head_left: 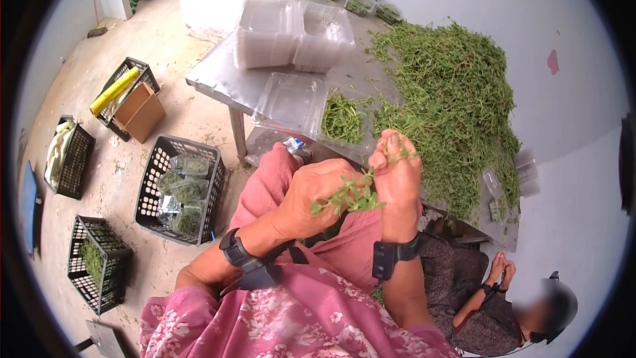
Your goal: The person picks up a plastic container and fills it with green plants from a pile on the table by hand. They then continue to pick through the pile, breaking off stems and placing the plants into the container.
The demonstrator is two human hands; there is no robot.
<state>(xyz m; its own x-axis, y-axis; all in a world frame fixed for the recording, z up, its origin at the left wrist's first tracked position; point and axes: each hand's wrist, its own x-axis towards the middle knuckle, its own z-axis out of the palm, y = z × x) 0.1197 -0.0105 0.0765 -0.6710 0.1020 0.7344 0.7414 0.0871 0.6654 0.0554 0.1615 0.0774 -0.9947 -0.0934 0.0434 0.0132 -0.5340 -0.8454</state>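
Note:
My left hand (310, 199) is closed, with a leafy green sprig (351, 197) sticking out from its fingers. Close beside it, my right hand (399, 185) is turned palm up with its fingers curled over a few thin green stems (401, 153). Just beyond both hands, an open clear plastic clamshell box (286, 103) lies on the metal table (218, 79). Loose greens (343, 118) fill its nearer right half. To the right spreads a large heap of the same leafy greens (450, 106).
Stacked clear boxes (268, 36) stand on the table, with several filled boxes (360, 1) at its far end. A black crate (179, 185) of packed boxes is on the floor at left, among other crates. A co-worker (487, 298) sits at lower right.

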